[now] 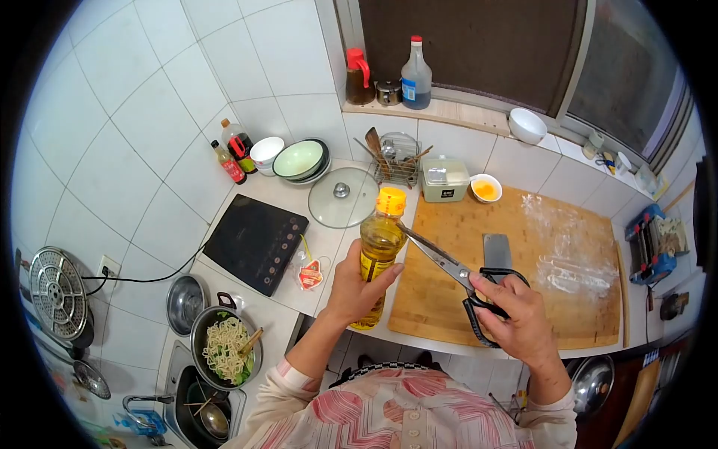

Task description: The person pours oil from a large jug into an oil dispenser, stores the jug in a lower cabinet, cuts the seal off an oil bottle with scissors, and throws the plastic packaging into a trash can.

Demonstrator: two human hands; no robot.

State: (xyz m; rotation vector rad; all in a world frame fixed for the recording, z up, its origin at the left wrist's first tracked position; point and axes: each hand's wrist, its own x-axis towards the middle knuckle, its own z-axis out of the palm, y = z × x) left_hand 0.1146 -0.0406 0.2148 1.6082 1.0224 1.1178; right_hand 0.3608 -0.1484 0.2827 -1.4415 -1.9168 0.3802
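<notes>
Upright in my left hand (364,290) is an oil bottle (380,243) with a yellow cap (390,200); my fingers wrap around its body. My right hand (516,318) grips the black handles of a pair of scissors (445,262). The scissor blades point up and left, and their tips are at the bottle's shoulder, just below the cap. Whether the tips touch the bottle is too small to tell. Below the scissors lies a wooden board (441,314), with a metal blade (496,251) and white flour-like powder on it.
A black induction cooker (256,243) and a glass lid (344,197) are at the left. Nearer stands a pot of noodles and greens (226,349) beside the sink (179,404). Behind the board are a small bowl with egg (486,188) and a lidded container (444,179).
</notes>
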